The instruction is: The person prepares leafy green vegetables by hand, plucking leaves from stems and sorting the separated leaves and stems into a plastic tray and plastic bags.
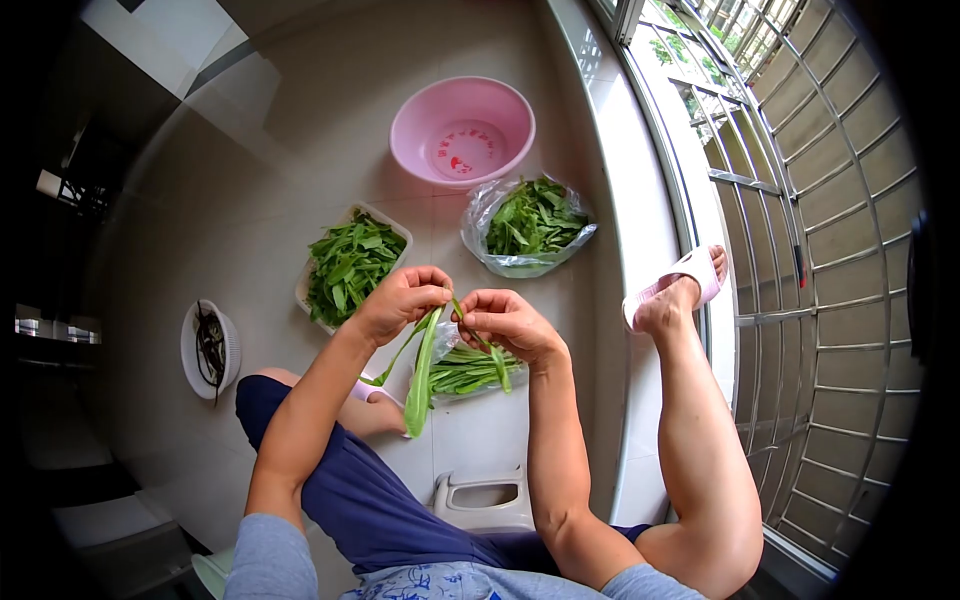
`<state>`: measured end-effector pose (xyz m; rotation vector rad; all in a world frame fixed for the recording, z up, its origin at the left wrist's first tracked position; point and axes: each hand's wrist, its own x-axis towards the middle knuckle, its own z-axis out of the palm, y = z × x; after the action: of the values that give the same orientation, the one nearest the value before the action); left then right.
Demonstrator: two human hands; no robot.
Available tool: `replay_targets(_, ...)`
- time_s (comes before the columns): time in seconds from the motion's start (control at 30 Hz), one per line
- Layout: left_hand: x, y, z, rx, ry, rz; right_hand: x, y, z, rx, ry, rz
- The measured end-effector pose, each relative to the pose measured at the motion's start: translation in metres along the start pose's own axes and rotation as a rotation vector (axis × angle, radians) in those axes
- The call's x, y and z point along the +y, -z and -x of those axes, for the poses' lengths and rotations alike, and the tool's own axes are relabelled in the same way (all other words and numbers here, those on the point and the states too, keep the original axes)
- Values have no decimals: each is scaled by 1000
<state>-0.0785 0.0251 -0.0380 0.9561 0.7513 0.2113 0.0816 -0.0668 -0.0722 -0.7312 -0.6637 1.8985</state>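
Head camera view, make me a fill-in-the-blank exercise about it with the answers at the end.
1. The round basin is coloured ____.
2. In the picture, the clear plastic bag nearest the basin lies to the ____ of the leaf-filled tray.
3. Of the left hand and right hand, ____ hold leafy green stems.

Missing words: pink; right; both.

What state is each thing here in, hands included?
Left hand: pinching a long green leafy stalk
Right hand: pinching a thin green strip
Round pink plastic basin: upright, red print showing
White rectangular plastic basket: heaped with green leaves
Clear plastic bag: open, filled with leafy greens
Round white plastic basket: upright, holding dark strands
Green stem bundle: lying low, partly hidden
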Motion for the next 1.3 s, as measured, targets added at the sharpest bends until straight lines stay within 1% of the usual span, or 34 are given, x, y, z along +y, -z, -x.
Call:
replay_targets(0.03,-1,0,0,-3,2,0,-1,0,1,-2,1,38)
replay_targets(0.13,-1,2,-1,61,-39,-42,-2,-1,2,-18,-10,17)
replay_targets(0.2,2,2,-1,152,-182,-170,-1,0,2,-8,-28,37)
replay_targets(0.27,9,0,2,194,-196,-211,-1,1,2,-1,-47,59)
replay_targets(0.37,11,3,3,308,-246,-334,-6,1,4,85,-100,217)
replay_targets(0.5,12,8,3,376,-265,-323,-11,2,8,110,-149,334)
replay_targets(0.57,11,9,2,434,-290,-308,-11,1,7,88,-174,363)
replay_targets(0.73,12,7,1,472,-327,-330,-3,-3,-1,63,-209,465)
replay_targets(0.8,13,8,2,466,-320,-323,0,-1,-1,82,-187,430)
replay_targets(0.9,16,11,5,469,-285,-283,-3,1,4,79,-160,234)
replay_targets(0.93,18,12,6,462,-269,-259,-2,4,5,79,-160,233)
replay_targets(1.0,19,16,7,453,-251,-235,0,10,5,19,-133,116)
replay_targets(1.1,19,20,7,415,-225,-182,1,12,6,-25,-101,22)
replay_targets(1.3,20,21,8,392,-208,-119,2,12,7,-70,-65,-38)
